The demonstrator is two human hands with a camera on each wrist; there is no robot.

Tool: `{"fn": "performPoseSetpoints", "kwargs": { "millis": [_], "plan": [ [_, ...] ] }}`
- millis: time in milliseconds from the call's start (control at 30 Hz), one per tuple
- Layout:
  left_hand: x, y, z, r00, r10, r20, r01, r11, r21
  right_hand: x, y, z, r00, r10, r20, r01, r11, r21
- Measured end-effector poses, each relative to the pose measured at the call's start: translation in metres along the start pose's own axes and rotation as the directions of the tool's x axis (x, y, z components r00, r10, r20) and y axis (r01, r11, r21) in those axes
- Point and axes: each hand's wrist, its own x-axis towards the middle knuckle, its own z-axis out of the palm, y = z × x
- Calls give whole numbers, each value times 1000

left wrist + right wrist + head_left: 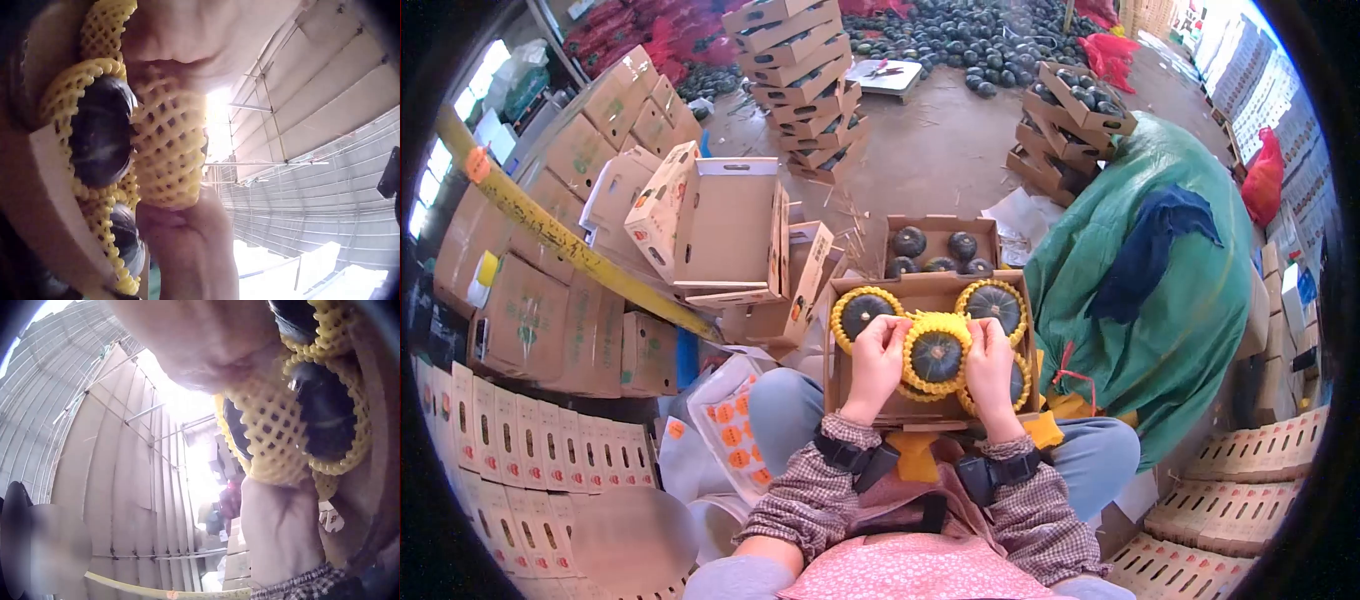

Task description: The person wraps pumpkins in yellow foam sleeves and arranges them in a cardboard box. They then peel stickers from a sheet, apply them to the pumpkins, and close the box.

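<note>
A dark green squash [937,356] in a yellow foam net [912,368] is held above an open cardboard box [833,385]. My left hand [876,370] pinches the net's edge on the left side, and my right hand [990,368] pinches it on the right. In the left wrist view the net [169,140] spans between the two hands; the right wrist view shows the net [272,428] around the squash [236,425]. Netted squashes lie in the box around it, among them one at the upper left [864,312] and one at the upper right [994,303].
Beyond the box, a second box [945,226] holds several bare squashes. Empty cartons [725,225] stand at the left, and a green cover [1170,330] bulges at the right. Stacked trays [805,80] and a squash pile [990,45] are farther back. An orange-sticker sheet [733,430] lies beside the left knee.
</note>
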Motion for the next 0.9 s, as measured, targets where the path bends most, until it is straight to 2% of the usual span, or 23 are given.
{"fn": "performPoseSetpoints", "kwargs": {
  "millis": [67,167,200,267,300,400,500,600,700,733,767,800,833,867,900],
  "plan": [
    [-1,13,4,983,154,-98,-136,976,171,-1,1,2,991,-103,-82,94,990,-107],
    [-8,28,-1,943,329,-52,-310,925,220,-7,-17,-7,975,-174,-141,124,942,-311],
    [-10,38,-5,921,378,94,-389,877,282,-9,-19,-11,956,-290,-50,256,904,-343],
    [-13,55,-15,823,418,384,-551,751,365,-16,-21,-19,858,-493,144,509,782,-360],
    [-10,48,-19,797,423,431,-586,715,382,-20,-21,-21,839,-496,222,544,754,-369],
    [-8,43,-20,855,296,426,-447,837,315,-18,-23,-17,902,-397,168,428,873,-233],
    [-6,37,-23,881,193,431,-333,902,275,-17,-16,-14,889,-436,139,457,861,-225],
    [-4,30,-28,839,221,497,-409,859,309,-19,-17,-11,881,-465,92,474,862,-182],
    [-18,35,-25,892,256,373,-291,956,39,-25,-60,-26,867,-441,231,478,867,-138],
    [-25,40,-31,899,206,387,-149,974,-171,-27,-67,-27,861,-423,283,470,874,-123],
    [-33,50,-40,898,157,410,6,929,-370,-24,-63,-28,844,-367,390,448,884,-136],
    [-39,62,-48,891,125,437,154,822,-548,-20,-67,-28,825,-366,430,455,882,-122],
    [-42,75,-60,933,52,355,119,889,-442,-16,-70,-24,796,-418,438,493,867,-69],
    [-45,68,-77,964,-8,266,34,995,-95,-10,-74,-21,762,-476,439,536,844,-15],
    [-51,52,-96,987,-30,155,-13,962,273,-6,-70,-12,701,-570,428,605,794,67]
  ]
}}
